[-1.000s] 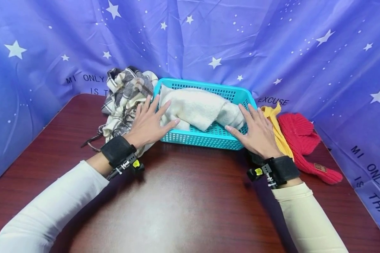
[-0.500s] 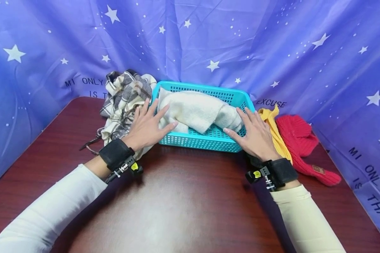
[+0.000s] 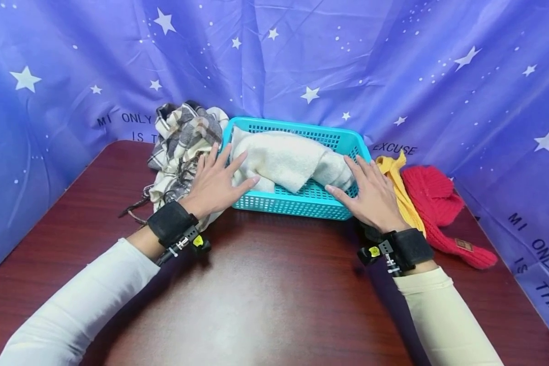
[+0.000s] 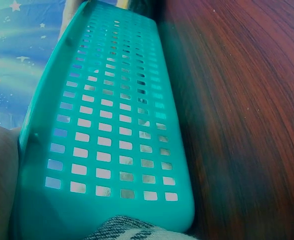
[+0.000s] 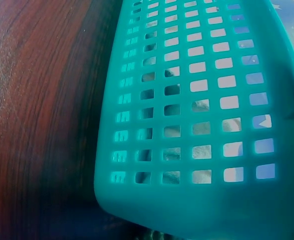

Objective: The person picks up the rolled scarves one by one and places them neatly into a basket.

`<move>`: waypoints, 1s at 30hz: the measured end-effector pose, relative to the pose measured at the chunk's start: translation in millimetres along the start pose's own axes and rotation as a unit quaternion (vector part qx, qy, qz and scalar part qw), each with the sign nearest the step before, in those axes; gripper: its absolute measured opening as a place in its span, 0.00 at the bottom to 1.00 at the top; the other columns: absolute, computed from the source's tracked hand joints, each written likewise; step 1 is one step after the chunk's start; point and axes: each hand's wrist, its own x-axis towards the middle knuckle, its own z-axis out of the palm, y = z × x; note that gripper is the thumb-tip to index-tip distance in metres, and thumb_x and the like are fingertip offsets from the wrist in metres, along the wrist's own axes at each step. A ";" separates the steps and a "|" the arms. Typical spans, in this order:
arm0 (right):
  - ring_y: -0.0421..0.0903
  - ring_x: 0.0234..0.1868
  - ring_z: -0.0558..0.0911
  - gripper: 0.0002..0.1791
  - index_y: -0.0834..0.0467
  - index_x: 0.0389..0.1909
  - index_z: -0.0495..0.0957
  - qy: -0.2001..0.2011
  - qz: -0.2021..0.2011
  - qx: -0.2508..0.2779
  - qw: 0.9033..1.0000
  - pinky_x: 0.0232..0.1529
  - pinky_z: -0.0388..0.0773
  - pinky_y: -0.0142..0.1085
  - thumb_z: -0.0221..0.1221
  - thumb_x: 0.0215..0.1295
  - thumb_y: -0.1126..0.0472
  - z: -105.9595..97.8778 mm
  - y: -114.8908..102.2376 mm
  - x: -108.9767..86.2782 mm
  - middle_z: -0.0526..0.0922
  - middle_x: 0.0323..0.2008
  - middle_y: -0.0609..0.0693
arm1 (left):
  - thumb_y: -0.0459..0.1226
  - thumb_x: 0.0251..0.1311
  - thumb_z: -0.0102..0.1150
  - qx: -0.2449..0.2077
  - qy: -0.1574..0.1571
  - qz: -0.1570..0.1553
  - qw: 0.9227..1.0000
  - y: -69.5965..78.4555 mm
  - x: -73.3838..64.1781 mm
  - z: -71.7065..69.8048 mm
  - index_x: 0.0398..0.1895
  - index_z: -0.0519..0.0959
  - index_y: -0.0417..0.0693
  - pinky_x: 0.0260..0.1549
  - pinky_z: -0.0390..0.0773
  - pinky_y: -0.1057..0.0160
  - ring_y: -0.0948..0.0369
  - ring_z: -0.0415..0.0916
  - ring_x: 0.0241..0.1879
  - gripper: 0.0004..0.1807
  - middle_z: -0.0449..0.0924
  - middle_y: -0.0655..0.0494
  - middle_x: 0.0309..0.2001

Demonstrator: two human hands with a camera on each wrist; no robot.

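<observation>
A turquoise plastic basket (image 3: 297, 200) with a grid of holes stands toward the back of the table, a fuzzy white folded cloth (image 3: 279, 157) lying inside it. My left hand (image 3: 214, 184) is at the basket's left end, fingers spread and fairly straight, thumb pointing over the front rim. At the right end is my right hand (image 3: 374, 197), fingers extended along the rim and thumb reaching inward. Both wrist views look along the perforated front wall, where the basket (image 4: 34, 200) fills much of the left one. Most of the fingers are out of sight in those views.
Left of the basket, a plaid fringed scarf (image 3: 187, 129) is heaped against it. On the right lie a yellow knitted piece (image 3: 407, 198) and a red knitted piece (image 3: 432, 195) with a small tag. A starry blue curtain (image 3: 302, 61) hangs behind the dark red wooden table (image 3: 274, 284).
</observation>
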 end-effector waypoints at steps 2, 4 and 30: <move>0.66 0.79 0.45 0.49 0.49 0.81 0.52 -0.001 -0.001 0.000 1.000 0.69 0.41 0.73 0.55 0.66 0.31 0.5 -0.4 1.2 0.52 0.79 0.61 | 0.64 0.70 0.43 0.003 0.001 -0.002 1.000 -0.4 -0.3 0.4 0.81 0.53 0.58 0.73 0.26 0.40 0.43 0.25 0.79 0.42 0.38 0.43 0.81; 0.65 0.79 0.45 0.49 0.49 0.81 0.52 -0.002 0.000 0.000 1.000 0.69 0.41 0.73 0.55 0.66 0.31 0.6 -0.7 1.4 0.52 0.79 0.61 | 0.64 0.70 0.43 0.002 0.001 -0.002 1.000 -0.6 -0.7 0.7 0.81 0.53 0.58 0.74 0.26 0.40 0.43 0.25 0.79 0.42 0.38 0.43 0.81; 0.67 0.77 0.50 0.47 0.50 0.80 0.54 0.003 -0.009 -0.002 1.000 0.69 0.44 0.72 0.56 0.66 0.32 1.2 -0.4 2.2 0.54 0.78 0.62 | 0.65 0.70 0.43 0.003 -0.005 -0.005 1.000 -3.0 1.7 2.4 0.81 0.54 0.59 0.73 0.26 0.39 0.42 0.26 0.79 0.42 0.39 0.42 0.81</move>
